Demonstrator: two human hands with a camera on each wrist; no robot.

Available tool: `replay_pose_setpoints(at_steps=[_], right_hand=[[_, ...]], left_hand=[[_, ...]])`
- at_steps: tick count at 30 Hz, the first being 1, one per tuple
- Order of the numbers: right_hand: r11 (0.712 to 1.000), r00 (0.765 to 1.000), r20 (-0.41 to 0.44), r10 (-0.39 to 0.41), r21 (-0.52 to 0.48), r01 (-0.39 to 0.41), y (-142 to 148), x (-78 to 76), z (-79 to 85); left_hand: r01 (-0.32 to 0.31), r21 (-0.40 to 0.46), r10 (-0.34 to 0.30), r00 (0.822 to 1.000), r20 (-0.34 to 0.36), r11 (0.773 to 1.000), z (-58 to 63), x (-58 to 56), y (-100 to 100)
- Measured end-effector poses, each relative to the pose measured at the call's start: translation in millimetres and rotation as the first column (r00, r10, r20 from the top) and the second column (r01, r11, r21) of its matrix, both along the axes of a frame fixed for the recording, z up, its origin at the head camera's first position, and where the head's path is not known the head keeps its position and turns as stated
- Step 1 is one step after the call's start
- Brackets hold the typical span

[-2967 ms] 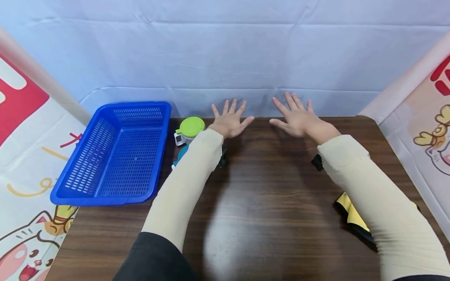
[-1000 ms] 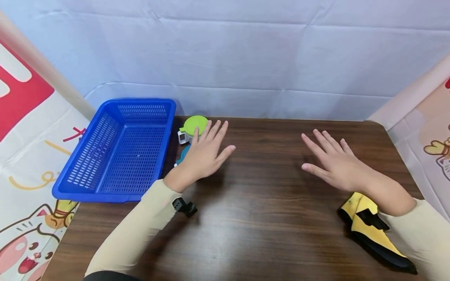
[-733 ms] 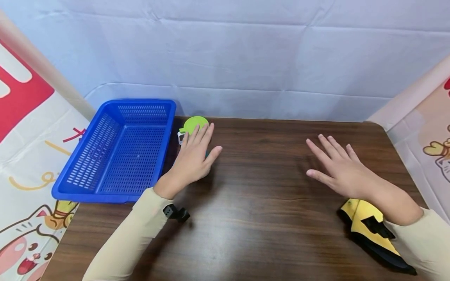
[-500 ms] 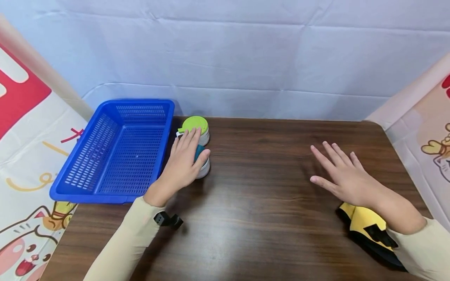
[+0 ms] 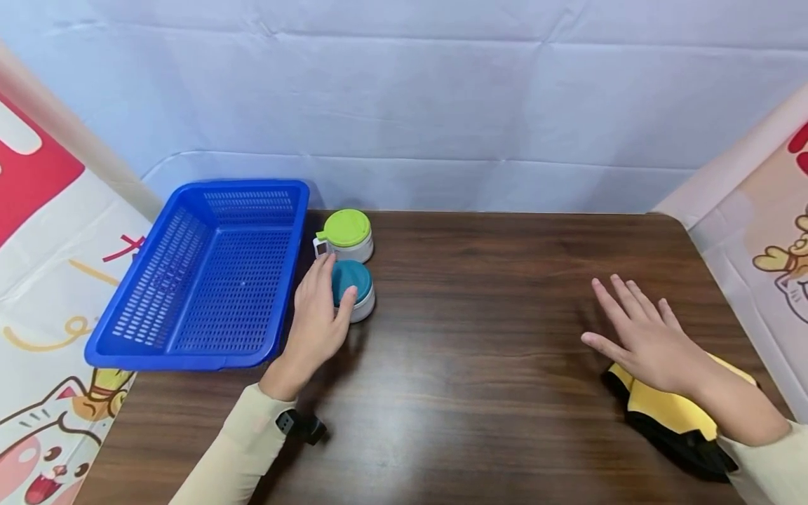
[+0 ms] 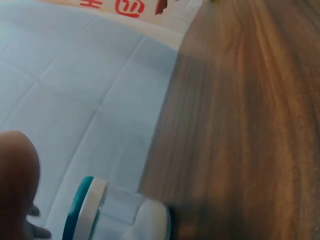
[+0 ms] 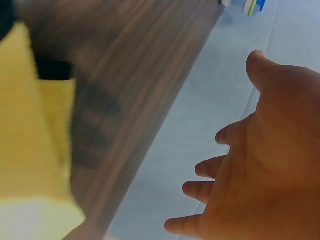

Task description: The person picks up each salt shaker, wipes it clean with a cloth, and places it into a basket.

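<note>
In the head view my left hand (image 5: 313, 315) reaches over the left side of a jar with a teal lid (image 5: 353, 280), its fingers extended and thumb near the lid's front edge. The left wrist view shows this jar's clear body (image 6: 117, 205), with a gap between it and my thumb (image 6: 17, 175). Behind stands a second jar with a lime-green lid (image 5: 347, 228) and a white handle. My right hand (image 5: 650, 344) is spread palm down, holding nothing, above a yellow cloth with black edging (image 5: 672, 414). Part of that cloth is hidden by the hand and wrist.
A blue perforated plastic basket (image 5: 189, 362) stands left of the jars, close beside them. The dark wood table (image 5: 467, 365) ends at a pale cloth backdrop (image 5: 442, 126). Printed cartoon sheets (image 5: 44, 315) flank both sides.
My left hand has come back from the far table edge and moved left to the teal-lidded jar, uncovering both jars. My right hand has drawn back and right, over the yellow cloth.
</note>
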State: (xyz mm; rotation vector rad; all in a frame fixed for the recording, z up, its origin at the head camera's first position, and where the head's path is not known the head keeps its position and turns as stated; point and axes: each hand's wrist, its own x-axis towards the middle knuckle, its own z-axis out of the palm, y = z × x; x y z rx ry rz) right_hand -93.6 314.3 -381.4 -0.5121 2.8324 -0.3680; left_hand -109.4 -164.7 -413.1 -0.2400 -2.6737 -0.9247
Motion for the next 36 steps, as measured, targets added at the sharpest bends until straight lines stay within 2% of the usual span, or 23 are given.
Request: replay_pose_setpoints(at_steps=[4, 6, 14, 18, 24, 26, 31, 36], right_hand=[[0.998, 0.998, 0.047, -0.052, 0.028, 0.051, 10.3, 3.7, -5.7], [0.996, 0.995, 0.066, -0.082, 0.052, 0.078, 15.3, 5.0, -8.6], [0.966, 0.972, 0.088, -0.217, 0.160, 0.202, 33.6, 11.2, -25.2], [0.949, 0.950, 0.124, -0.285, 0.179, 0.261, 39.5, 17.3, -34.3], [0.923, 0.901, 0.219, -0.375, 0.177, 0.342, 42.2, 25.5, -47.7], [0.916, 0.894, 0.215, -0.393, 0.173, 0.361, 41.7, 28.2, -51.3], [0.912, 0.902, 0.156, -0.402, 0.155, 0.380, 39.7, 33.2, -59.4], [0.918, 0.910, 0.145, -0.389, 0.143, 0.370, 37.5, 35.3, -61.5]], left_hand=[[-0.053, -0.022, 0.055, 0.995, 0.084, 0.998, -7.2, 2.7, 0.3], [-0.075, -0.015, 0.076, 0.992, 0.103, 0.997, -9.9, 3.4, 0.3], [-0.117, 0.108, 0.103, 0.987, 0.126, 0.987, -15.5, 4.6, -0.4], [-0.117, 0.164, 0.099, 0.988, 0.116, 0.979, -18.7, 3.6, -3.0], [-0.132, 0.214, 0.115, 0.989, 0.091, 0.968, -27.4, 1.9, -5.6], [-0.143, 0.225, 0.124, 0.987, 0.099, 0.964, -29.8, 1.8, -5.0], [-0.173, 0.252, 0.141, 0.980, 0.141, 0.952, -33.3, 1.9, -3.8], [-0.203, 0.298, 0.157, 0.973, 0.170, 0.933, -35.6, 2.4, -5.3]])
